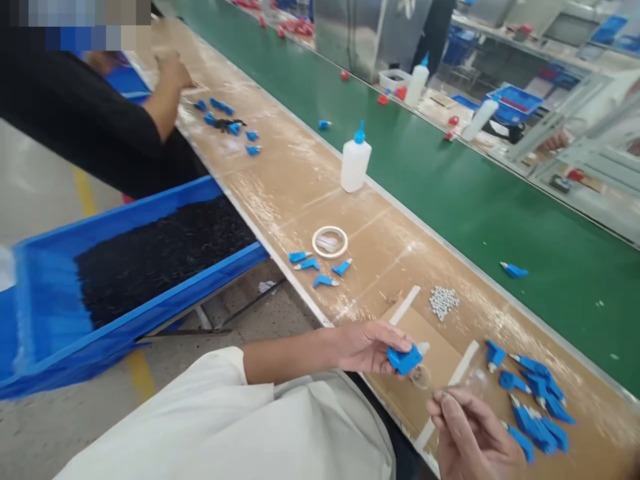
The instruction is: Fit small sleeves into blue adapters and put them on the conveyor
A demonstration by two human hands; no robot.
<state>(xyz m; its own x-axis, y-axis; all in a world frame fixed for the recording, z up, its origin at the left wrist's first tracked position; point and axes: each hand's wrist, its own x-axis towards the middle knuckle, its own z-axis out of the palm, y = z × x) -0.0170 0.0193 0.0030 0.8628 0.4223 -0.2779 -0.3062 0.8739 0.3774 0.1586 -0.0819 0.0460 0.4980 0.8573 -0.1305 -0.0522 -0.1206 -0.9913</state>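
A small blue plastic part point(405, 361) with a whitish translucent tip is gripped between the thumb and fingers of my left hand point(367, 345), above a cardboard sheet point(434, 337) taped to the bench. My right hand point(473, 433) is closed in a pinch just right of it; whatever sits between the fingertips is too small to make out. A little clear round dish point(421, 377) lies between the two hands. Close to my right hand is a loose pile of similar blue parts point(537, 427). Beyond the cardboard rests a heap of small grey pieces point(444, 302).
A green conveyor belt point(450, 207) runs along the bench, carrying stray blue parts. On the bench stand a white squeeze bottle point(355, 163) and a tape roll point(330, 242), with several blue parts nearby. At left, a blue bin point(30, 293) holds black pieces; a co-worker's hand point(173, 70) is beyond.
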